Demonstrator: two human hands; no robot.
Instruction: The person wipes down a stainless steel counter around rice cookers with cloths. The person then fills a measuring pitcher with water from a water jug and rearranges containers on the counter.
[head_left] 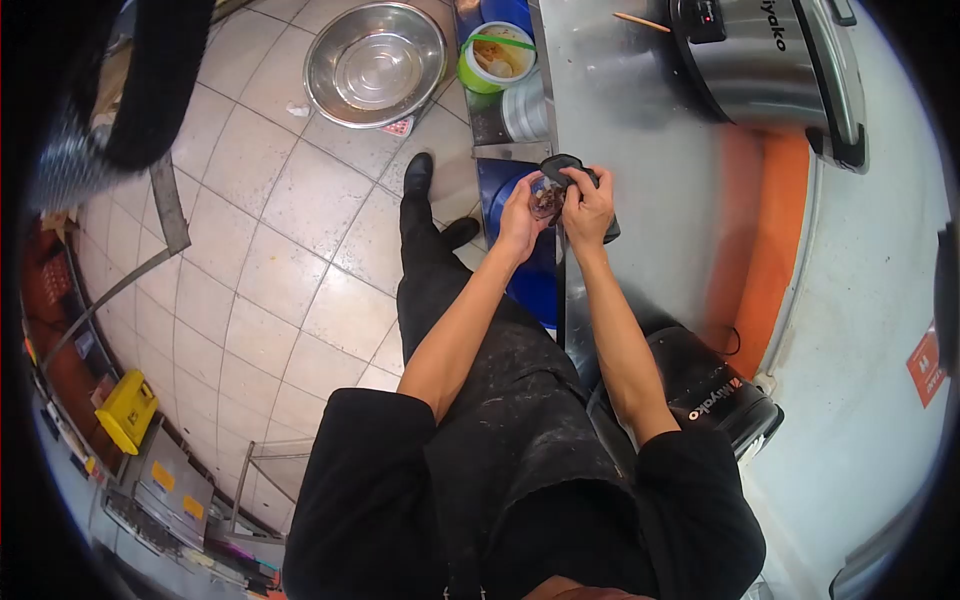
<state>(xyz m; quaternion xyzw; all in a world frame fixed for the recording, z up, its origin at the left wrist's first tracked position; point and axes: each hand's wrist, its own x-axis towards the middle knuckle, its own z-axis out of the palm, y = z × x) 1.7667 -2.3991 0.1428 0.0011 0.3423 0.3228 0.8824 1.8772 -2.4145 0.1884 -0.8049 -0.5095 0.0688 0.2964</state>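
Observation:
My left hand [519, 218] is closed around a small clear container [545, 198] with dark and pale bits inside. Close beside it, my right hand [588, 207] has its fingers bent over a black, soft-looking thing [566, 164], perhaps a cloth or pouch; its kind is unclear. Part of this dark material also shows below the right wrist. Both hands meet at the near edge of the steel counter [650, 200]. The right fingertips are partly hidden against the container and the black thing.
On the counter stand a large steel Miyako cooker [760, 60], a brown stick [641, 21] and a black Miyako appliance [715, 395]. A green-and-white bucket [484, 78] is left of the counter, above a blue tub [530, 270]. A metal basin [375, 65] lies on the tiled floor.

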